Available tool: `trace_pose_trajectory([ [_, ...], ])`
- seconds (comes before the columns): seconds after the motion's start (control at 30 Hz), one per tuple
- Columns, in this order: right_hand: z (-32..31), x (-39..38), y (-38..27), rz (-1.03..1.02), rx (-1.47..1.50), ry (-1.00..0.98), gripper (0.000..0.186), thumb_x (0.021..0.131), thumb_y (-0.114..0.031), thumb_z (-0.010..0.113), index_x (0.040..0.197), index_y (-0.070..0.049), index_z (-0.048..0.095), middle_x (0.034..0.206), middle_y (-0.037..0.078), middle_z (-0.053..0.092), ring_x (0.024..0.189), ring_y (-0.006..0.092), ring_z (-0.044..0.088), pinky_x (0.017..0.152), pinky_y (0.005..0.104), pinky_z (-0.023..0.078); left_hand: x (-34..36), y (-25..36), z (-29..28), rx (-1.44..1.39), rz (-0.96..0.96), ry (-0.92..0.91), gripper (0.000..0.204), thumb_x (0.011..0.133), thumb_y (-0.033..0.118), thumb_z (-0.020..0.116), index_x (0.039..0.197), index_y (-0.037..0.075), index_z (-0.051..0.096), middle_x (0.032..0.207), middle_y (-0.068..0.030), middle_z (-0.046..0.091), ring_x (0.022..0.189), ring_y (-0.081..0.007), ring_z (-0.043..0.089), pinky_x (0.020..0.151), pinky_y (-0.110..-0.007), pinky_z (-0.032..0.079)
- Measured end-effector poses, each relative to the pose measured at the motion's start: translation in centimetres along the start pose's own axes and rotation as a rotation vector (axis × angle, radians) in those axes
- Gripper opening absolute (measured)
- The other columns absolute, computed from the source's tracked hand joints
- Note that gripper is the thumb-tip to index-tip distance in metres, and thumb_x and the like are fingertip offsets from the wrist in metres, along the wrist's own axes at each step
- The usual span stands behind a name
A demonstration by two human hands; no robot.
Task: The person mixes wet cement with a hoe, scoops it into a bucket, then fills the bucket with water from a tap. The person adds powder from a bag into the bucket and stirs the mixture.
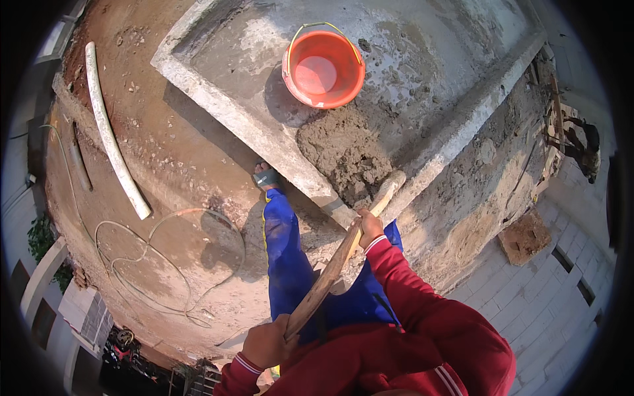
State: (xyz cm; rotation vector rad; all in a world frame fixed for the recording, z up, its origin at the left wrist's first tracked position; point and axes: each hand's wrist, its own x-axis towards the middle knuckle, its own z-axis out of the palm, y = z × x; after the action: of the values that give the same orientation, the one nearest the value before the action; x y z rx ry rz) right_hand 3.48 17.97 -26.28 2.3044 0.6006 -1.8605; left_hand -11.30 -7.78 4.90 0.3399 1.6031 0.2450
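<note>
A long, rough wooden pole (328, 274) slants from my lower body up to the corner of a concrete trough. My left hand (265, 340) is closed around its lower part. Farther up, my right hand (370, 229) grips it near the trough corner. The pole's far end is bare and rounded, over the trough's rim; no tool head shows on it. Just beyond that end, a heap of wet mortar (347, 148) lies in the corner. Behind the heap stands an orange bucket (323, 72) with a yellowish handle, upright, with a pale patch on its bottom.
The trough's raised concrete rim (224, 112) runs along both sides of the heap. A white pipe (109, 132) lies on the dirt at left, near a loosely coiled hose (148, 244). At right are a brown block (524, 236) and grey paving (515, 303).
</note>
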Motion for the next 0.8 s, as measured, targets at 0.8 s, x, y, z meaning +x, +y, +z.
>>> trace_pose_trajectory([
  [0.8,0.6,1.4,-0.3,-0.074,-0.133,-0.115,0.023,0.082,-0.002,0.063,0.101,0.001,0.05,0.073,0.01,0.057,0.056,0.0213,0.057,0.047,0.0374,0.049,3.4,1.8,14.0,-0.101,-0.294,0.133,0.039,0.082,0.038,0.07,0.1,0.005,0.061,0.079,-0.024,0.067,0.078,-0.043,0.066,0.068,-0.051,0.053],
])
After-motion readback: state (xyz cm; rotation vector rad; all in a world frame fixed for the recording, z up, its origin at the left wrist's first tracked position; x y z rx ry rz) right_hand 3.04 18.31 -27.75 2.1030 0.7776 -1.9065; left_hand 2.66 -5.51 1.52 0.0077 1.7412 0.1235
